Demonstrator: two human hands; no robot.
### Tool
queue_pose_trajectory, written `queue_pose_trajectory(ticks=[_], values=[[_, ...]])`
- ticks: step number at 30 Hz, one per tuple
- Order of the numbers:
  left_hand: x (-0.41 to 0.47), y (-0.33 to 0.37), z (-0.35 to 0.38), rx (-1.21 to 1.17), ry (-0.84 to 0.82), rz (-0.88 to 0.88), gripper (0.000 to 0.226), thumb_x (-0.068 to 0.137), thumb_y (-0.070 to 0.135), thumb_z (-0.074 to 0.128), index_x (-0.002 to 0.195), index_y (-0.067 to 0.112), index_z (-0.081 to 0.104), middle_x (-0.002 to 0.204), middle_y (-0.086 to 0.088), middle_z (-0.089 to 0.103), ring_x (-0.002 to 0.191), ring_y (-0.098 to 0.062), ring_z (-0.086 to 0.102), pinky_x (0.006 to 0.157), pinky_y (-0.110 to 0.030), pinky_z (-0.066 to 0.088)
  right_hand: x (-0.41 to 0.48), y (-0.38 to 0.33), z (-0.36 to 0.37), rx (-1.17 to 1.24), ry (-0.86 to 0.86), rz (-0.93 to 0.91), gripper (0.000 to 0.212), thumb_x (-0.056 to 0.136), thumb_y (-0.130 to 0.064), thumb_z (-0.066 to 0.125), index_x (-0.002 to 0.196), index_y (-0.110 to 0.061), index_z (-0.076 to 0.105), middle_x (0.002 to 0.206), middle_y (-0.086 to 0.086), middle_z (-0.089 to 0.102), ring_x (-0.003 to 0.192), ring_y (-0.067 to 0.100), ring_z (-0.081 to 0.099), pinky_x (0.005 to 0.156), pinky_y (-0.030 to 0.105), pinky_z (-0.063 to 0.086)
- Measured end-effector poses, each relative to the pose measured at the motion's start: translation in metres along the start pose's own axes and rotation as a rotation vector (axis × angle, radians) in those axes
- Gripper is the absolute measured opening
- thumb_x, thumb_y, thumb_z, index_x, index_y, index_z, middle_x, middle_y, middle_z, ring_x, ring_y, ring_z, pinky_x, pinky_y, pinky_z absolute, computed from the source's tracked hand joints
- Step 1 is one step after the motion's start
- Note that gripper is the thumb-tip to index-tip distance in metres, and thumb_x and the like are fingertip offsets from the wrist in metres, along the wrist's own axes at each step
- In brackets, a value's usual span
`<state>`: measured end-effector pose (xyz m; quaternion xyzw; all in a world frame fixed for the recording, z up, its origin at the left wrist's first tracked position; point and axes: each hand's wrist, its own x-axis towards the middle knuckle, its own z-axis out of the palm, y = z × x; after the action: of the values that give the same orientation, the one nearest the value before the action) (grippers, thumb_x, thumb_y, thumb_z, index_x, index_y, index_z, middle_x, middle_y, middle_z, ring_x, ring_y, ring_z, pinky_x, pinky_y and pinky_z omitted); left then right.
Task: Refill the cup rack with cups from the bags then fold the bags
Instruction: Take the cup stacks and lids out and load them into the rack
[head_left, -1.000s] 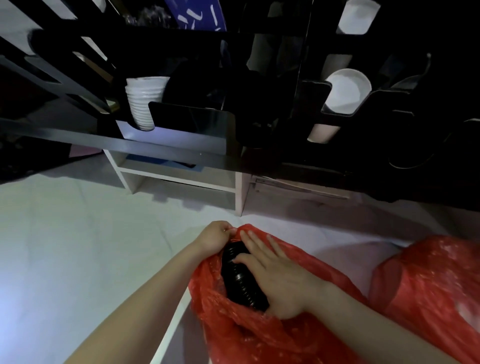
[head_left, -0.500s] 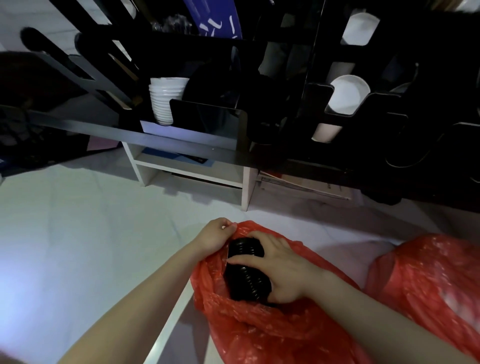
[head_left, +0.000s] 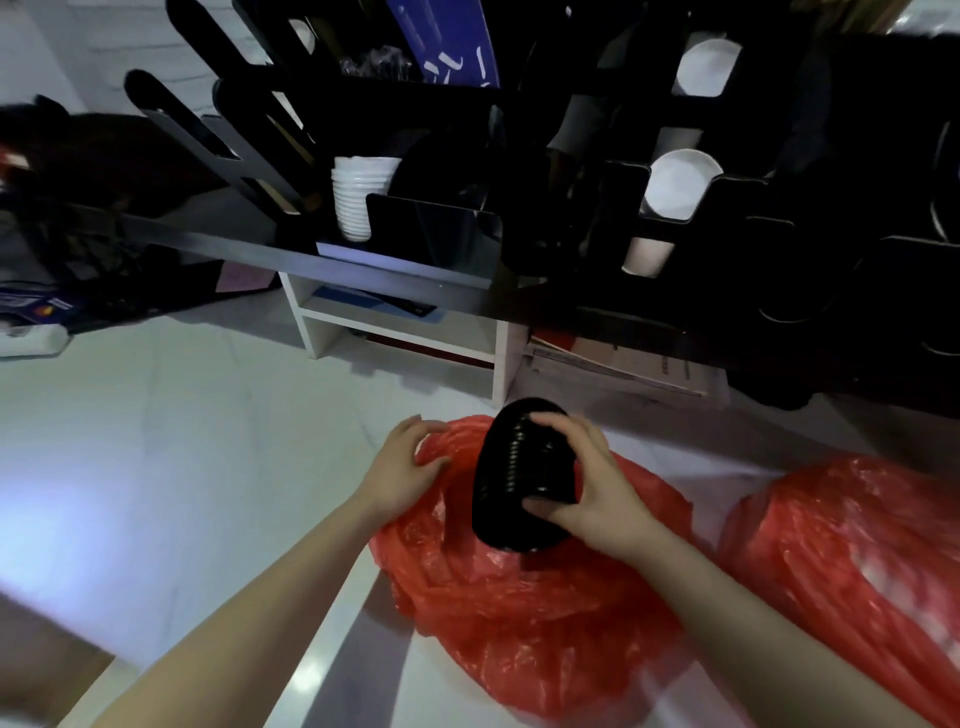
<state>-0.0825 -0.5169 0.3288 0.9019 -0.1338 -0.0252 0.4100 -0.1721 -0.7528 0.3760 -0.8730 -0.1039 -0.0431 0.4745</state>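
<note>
**Black cup stack lifted at the mouth of the red bag**

The right hand (head_left: 592, 483) grips a nested stack of black ribbed plastic cups (head_left: 511, 478). Its fingers (head_left: 553, 422) curl over the top end of the stack and the thumb presses against the lower side. The stack is tilted, with its upper end above the bag's opening and its lower end touching the crumpled plastic.

The left hand (head_left: 400, 467) holds the rim of the thin red plastic bag (head_left: 519, 623), its fingers curled on the plastic at the left side of the opening, just beside the stack. The bag lies slumped on a glossy white surface (head_left: 156, 441).

A second red plastic bag (head_left: 852, 561) sits to the right, near the first. Whether the two touch cannot be told.

Beyond the hands stands the black panelled cup rack (head_left: 431, 234). A stack of white ribbed cups (head_left: 358, 197) stands in a slot on its left part. On its right part, a white cup (head_left: 675, 189) shows its round opening in one cut-out and another white cup (head_left: 706, 62) sits in a cut-out higher up. A low white shelf unit (head_left: 405, 338) stands under the rack's front edge.
</note>
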Motion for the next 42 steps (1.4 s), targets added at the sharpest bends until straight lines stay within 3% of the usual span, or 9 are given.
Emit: queue_pose_trajectory(ticks=[4,6,8,11,18,25,31,35,42], values=[[-0.018,0.038,-0.012,-0.123,0.122,0.124,0.043,0.084,0.009,0.062,0.120,0.032,0.055,0.134,0.026,0.033,0.135,0.003,0.022,0.107,-0.020,0.019,-0.002,-0.012,-0.008,0.053,0.186,-0.039,0.078,0.070,-0.015,0.082,0.130,-0.043,0.039,0.137,-0.006,0.035,0.126,-0.001,0.035,0.108,0.021,0.030],[-0.028,0.061,-0.020,-0.255,0.067,0.177,0.039,0.086,0.031,0.062,0.122,0.040,0.052,0.140,0.024,0.037,0.129,0.012,0.031,0.107,-0.018,0.028,-0.005,-0.018,-0.012,0.075,0.234,-0.052,0.078,0.071,-0.013,0.080,0.129,-0.044,0.038,0.138,-0.007,0.036,0.124,-0.009,0.033,0.102,0.007,0.028],[-0.038,0.084,-0.027,-0.365,-0.141,0.223,0.064,0.072,0.059,0.066,0.130,0.050,0.040,0.142,0.026,0.036,0.130,0.012,0.032,0.107,-0.016,0.031,-0.010,-0.027,-0.014,0.117,0.253,-0.052,0.077,0.072,-0.015,0.079,0.130,-0.046,0.038,0.139,-0.009,0.037,0.124,-0.014,0.032,0.096,0.001,0.027],[-0.051,0.106,-0.025,-0.362,-0.317,0.287,0.094,0.063,0.059,0.074,0.141,0.052,0.022,0.145,0.023,0.034,0.132,0.001,0.036,0.107,-0.027,0.039,-0.019,-0.040,-0.017,0.164,0.217,-0.076,0.079,0.071,-0.028,0.078,0.136,-0.041,0.036,0.144,-0.010,0.035,0.133,0.001,0.032,0.105,0.019,0.032],[-0.064,0.127,-0.046,-0.482,-0.251,0.392,0.062,0.076,0.043,0.065,0.133,0.037,0.041,0.134,0.015,0.046,0.123,0.001,0.045,0.090,-0.012,0.042,-0.040,-0.068,-0.030,0.260,0.040,-0.098,0.111,0.055,-0.064,0.079,0.145,-0.048,0.016,0.153,-0.008,0.021,0.140,0.012,0.027,0.109,0.048,0.036],[-0.079,0.128,-0.058,-0.488,-0.151,0.327,0.066,0.078,0.035,0.064,0.134,0.049,0.030,0.126,0.014,0.054,0.117,-0.002,0.052,0.095,-0.027,0.045,-0.046,-0.099,-0.022,0.080,0.228,-0.114,0.083,0.063,-0.030,0.067,0.132,-0.058,0.030,0.141,-0.005,0.031,0.118,-0.017,0.034,0.087,-0.001,0.032],[-0.079,0.141,-0.064,-0.406,-0.263,0.351,0.058,0.086,0.033,0.063,0.131,0.052,0.032,0.131,0.017,0.051,0.121,0.000,0.049,0.102,-0.035,0.044,-0.068,-0.115,-0.020,0.098,0.333,-0.057,0.066,0.070,-0.026,0.065,0.124,-0.053,0.040,0.137,-0.008,0.036,0.122,-0.008,0.035,0.094,0.007,0.032],[-0.075,0.162,-0.044,-0.373,-0.350,0.422,0.066,0.086,0.040,0.062,0.143,0.034,0.027,0.142,0.015,0.043,0.130,-0.001,0.040,0.108,-0.038,0.037,-0.095,-0.114,-0.043,0.033,0.367,-0.024,0.069,0.071,-0.026,0.067,0.129,-0.050,0.040,0.138,-0.009,0.037,0.127,-0.002,0.034,0.096,0.011,0.033],[-0.067,0.228,0.007,-0.389,-0.446,0.530,0.082,0.069,0.072,0.060,0.137,0.049,0.022,0.144,0.018,0.038,0.130,0.007,0.035,0.105,-0.021,0.035,-0.135,-0.104,-0.102,-0.085,0.642,-0.030,0.064,0.069,-0.023,0.067,0.113,-0.065,0.046,0.132,-0.003,0.041,0.115,-0.013,0.039,0.088,-0.001,0.032]])
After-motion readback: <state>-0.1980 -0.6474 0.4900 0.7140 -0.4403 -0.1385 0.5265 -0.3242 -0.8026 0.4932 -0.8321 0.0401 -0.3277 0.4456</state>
